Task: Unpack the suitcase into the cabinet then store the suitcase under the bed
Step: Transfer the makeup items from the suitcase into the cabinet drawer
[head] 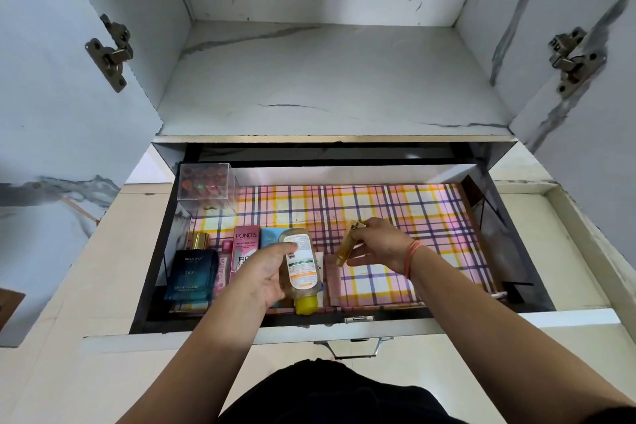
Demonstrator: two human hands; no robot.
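The cabinet drawer [447, 210] stands pulled out, lined with pink and yellow plaid paper. My left hand [265, 272] grips a clear bottle [303, 268] with a yellow cap, held cap toward me over the drawer's front left. My right hand [382, 244] pinches a small gold tube [347, 246] just right of the bottle, above the liner. Along the drawer's left side lie a blue perfume box [191, 274], a gold-capped bottle [200, 240], a pink Pond's box [246, 248] and a light blue pack [272, 237]. The suitcase is out of view.
A clear plastic box [206, 186] of small round items sits in the drawer's back left corner. Above the drawer is a marble-patterned shelf [327, 79] between two open doors with metal hinges [110, 52]. The drawer handle [354, 348] faces me.
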